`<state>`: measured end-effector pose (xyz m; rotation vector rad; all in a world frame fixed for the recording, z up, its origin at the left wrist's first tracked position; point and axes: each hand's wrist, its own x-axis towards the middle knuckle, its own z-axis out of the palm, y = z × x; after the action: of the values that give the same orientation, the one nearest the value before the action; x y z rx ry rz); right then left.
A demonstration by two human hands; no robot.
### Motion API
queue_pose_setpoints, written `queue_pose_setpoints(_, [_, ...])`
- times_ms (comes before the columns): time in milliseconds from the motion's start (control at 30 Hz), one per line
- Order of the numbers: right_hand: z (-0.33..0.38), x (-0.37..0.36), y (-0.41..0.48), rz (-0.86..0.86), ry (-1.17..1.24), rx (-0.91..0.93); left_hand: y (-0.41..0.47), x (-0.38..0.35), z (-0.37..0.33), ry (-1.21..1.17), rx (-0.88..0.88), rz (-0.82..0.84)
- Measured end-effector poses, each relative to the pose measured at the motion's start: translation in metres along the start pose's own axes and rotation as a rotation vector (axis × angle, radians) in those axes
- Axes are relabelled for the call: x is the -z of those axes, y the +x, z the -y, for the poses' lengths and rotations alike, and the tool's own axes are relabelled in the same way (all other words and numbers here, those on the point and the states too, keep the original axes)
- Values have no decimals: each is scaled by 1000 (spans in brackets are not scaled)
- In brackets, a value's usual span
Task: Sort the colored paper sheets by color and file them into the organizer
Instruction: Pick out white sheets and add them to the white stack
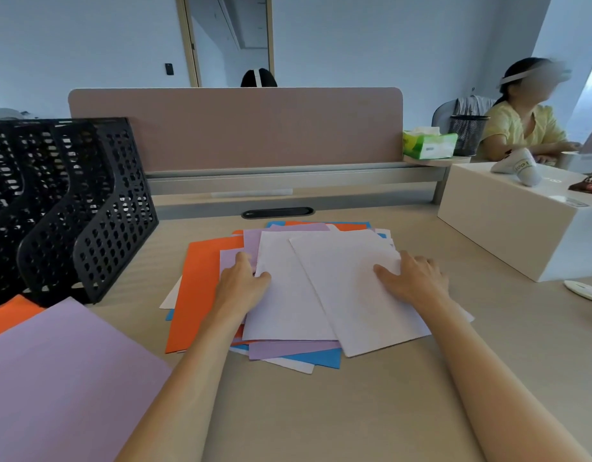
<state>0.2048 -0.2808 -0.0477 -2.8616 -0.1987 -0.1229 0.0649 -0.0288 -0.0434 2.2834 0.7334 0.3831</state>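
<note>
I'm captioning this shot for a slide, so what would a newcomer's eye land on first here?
The loose pile of sheets at mid-desk draws the eye first: orange, lilac, blue and white, with the left hand and right hand resting on top. Next comes the black mesh organizer standing at the left, and a large lilac sheet lying at the near left corner.

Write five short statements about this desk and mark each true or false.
1. The left hand and right hand rest on the pile. True.
2. The organizer stands right of the pile. False: it stands left of it.
3. White sheets top the pile. True.
4. The pile's left edge shows a green sheet. False: that is an orange sheet.
5. A purple sheet lies apart from the pile, near left. True.
</note>
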Motion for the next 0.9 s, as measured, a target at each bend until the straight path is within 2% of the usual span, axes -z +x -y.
queue_pose_setpoints(167, [5, 2, -4, 15, 25, -10, -1, -2, -5, -127, -8, 36])
queue_pose_setpoints(300, [7, 4, -4, 22, 99, -30, -2, -6, -6, 14, -58, 8])
queue_pose_setpoints(433, [6, 9, -6, 55, 154, -29, -5, -6, -5, 173, -15, 1])
queue_pose_setpoints(633, [7, 9, -9, 64, 5, -41, -9, -10, -9, 281, -22, 64])
queue_pose_setpoints(800, [7, 9, -9, 70, 66, -34, -6, -12, -9, 174, -32, 45])
queue_pose_setpoints(900, [8, 9, -7, 69, 151, -39, -3, -11, -7, -57, -53, -22])
